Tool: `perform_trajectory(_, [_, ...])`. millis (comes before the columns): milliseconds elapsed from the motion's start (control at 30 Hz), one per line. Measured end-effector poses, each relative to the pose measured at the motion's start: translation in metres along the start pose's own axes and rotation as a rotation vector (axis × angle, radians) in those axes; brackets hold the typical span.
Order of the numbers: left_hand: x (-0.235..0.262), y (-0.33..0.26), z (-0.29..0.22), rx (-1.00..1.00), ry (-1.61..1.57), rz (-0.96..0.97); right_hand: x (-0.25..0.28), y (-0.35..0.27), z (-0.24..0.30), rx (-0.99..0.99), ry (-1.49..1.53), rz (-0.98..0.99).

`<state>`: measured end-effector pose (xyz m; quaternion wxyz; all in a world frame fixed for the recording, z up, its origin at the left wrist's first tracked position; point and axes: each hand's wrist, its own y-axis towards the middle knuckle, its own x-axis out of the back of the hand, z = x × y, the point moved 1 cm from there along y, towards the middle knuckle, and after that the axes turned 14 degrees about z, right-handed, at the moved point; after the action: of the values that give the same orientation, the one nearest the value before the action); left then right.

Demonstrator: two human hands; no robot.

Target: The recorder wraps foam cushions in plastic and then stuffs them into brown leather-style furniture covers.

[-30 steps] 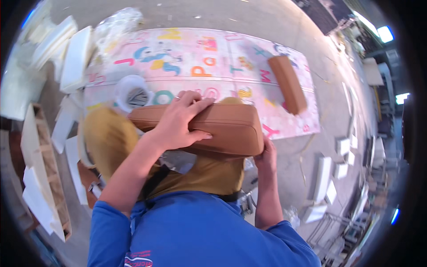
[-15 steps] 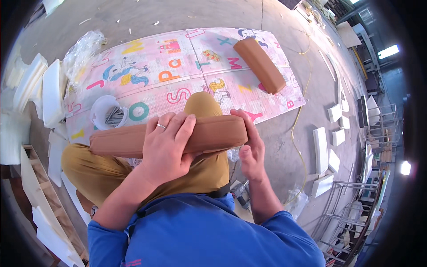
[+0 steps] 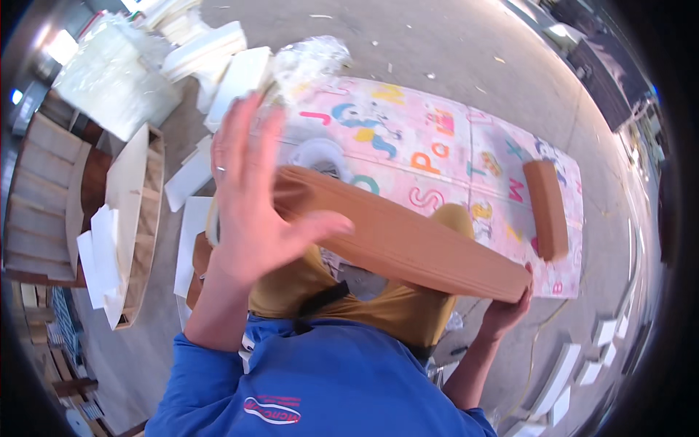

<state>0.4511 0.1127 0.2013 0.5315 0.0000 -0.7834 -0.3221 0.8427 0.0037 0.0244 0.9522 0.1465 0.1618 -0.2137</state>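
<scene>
brown cushion (image 3: pixel 415 240): slantwise above the lap (image 3: pixel 415 313), left end farther forward than the right
left hand (image 3: pixel 251 207): spread wide, fingers up, thumb out, over the cushion's left end; contact cannot be told
right hand (image 3: pixel 506 315): fingers curled on the cushion's right end, gripping it
second cushion (image 3: pixel 546 211): on the patterned mat (image 3: pixel 455 171), apart from both hands

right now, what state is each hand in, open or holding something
Left hand: open, fingers spread, at the left end of the brown upholstered cushion; contact can't be told.
Right hand: closed, holding the cushion's right end.
</scene>
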Motion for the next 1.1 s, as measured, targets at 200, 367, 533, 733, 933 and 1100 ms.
perform_trajectory(200, [-0.063, -0.063, 0.061, 0.123, -1.281, 0.242, 0.005, 0.009, -0.002, -0.011, 0.027, 0.039])
perform_trajectory(367, [-0.055, -0.041, 0.052, 0.058, -1.146, 0.167, -0.001, 0.022, 0.009, -0.026, 0.065, 0.115])
perform_trajectory(533, [0.009, -0.010, 0.038, -0.096, -1.046, 0.118, -0.009, 0.075, 0.039, -0.041, 0.231, 0.160])
perform_trajectory(733, [0.005, 0.004, 0.036, 0.265, -1.114, 0.008, -0.140, 0.148, 0.035, -0.140, -0.671, 0.197])
perform_trajectory(933, [-0.049, 0.066, 0.034, 0.304, -0.670, 0.247, -0.173, 0.062, -0.019, 0.099, -0.741, 0.820])
perform_trajectory(1100, [-0.096, 0.118, -0.011, 0.158, -0.373, 0.555, -0.173, 0.023, -0.029, -0.023, -0.635, 0.987])
